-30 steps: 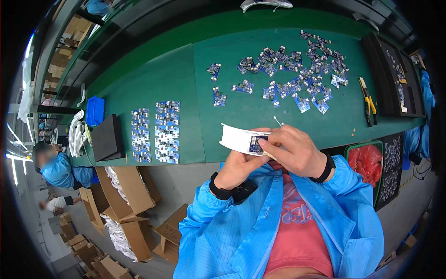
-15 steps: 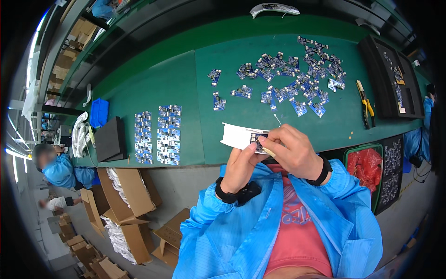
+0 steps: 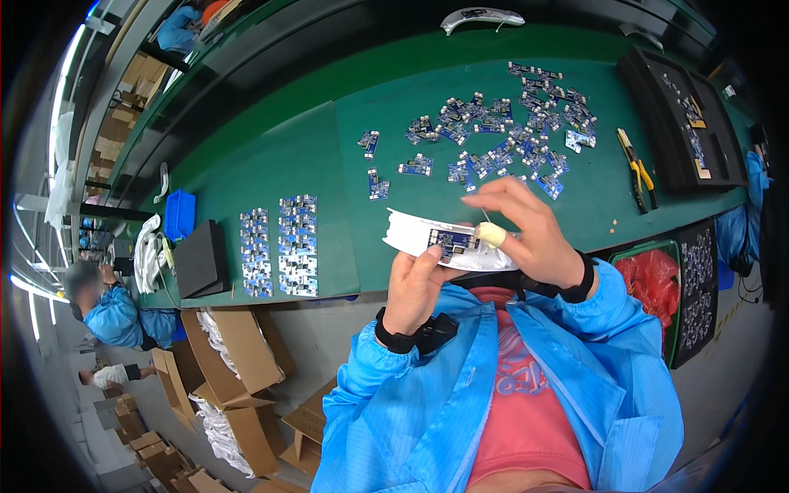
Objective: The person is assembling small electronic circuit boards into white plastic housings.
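Note:
A white curved plastic shell (image 3: 403,230) is in my left hand (image 3: 413,283), just above the bench's near edge. Inside the shell sits a small blue circuit board (image 3: 460,240), and my left thumb presses on its near left corner. My right hand (image 3: 534,238) is at the shell's right end, index finger stretched out and apart from the thumb. A pale yellow covering wraps a digit of that hand, close to the board's right end. A thin wire shows by the right fingers; whether they touch it I cannot tell.
Loose blue circuit boards (image 3: 534,140) lie scattered beyond my hands. Boards in two columns (image 3: 297,246) are at the left. Yellow-handled pliers (image 3: 637,172) lie right, beside a black foam tray (image 3: 727,177). Another white shell (image 3: 481,16) rests at the back. Open cartons (image 3: 238,349) stand lower left.
My right hand has lifted off the board and its fingers have spread, uncovering more of the board and shell. My left hand still holds the shell, its thumb now at the board's corner.

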Demonstrator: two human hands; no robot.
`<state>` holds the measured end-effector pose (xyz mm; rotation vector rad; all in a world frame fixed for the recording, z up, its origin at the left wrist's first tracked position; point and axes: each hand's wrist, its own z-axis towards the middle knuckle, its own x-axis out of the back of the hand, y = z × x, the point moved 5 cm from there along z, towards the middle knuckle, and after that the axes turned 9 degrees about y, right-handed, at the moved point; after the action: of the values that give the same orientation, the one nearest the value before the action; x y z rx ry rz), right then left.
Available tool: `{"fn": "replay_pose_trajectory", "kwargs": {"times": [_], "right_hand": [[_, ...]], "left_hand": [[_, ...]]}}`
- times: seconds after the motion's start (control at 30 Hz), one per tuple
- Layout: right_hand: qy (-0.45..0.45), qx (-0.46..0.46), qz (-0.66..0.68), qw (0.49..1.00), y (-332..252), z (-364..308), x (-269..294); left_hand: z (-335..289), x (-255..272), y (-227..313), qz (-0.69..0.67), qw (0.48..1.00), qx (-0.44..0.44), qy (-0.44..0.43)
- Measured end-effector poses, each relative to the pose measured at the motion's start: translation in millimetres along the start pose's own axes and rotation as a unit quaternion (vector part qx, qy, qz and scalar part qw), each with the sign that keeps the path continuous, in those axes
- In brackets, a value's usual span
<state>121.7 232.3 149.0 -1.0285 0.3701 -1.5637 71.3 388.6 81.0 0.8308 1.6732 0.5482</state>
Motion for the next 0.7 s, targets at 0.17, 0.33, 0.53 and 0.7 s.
{"fn": "replay_pose_trajectory", "kwargs": {"times": [0.17,0.33,0.53,0.7], "right_hand": [[-0.134,-0.157,0.119,0.971,28.7,-3.6,-14.8],[-0.109,-0.138,0.104,0.979,34.3,-7.8,-21.5],[0.052,-0.073,0.05,0.995,43.0,28.4,1.9],[0.061,-0.203,0.148,0.966,74.6,24.3,3.6]], "left_hand": [[5.4,3.6,0.4,0.026,0.999,-0.001,0.019],[10.9,3.0,3.7,0.034,0.999,0.015,0.011],[60.2,-1.3,74.7,0.082,0.995,-0.047,0.023],[186.8,56.8,177.8,0.053,0.99,-0.1,0.079]]}}
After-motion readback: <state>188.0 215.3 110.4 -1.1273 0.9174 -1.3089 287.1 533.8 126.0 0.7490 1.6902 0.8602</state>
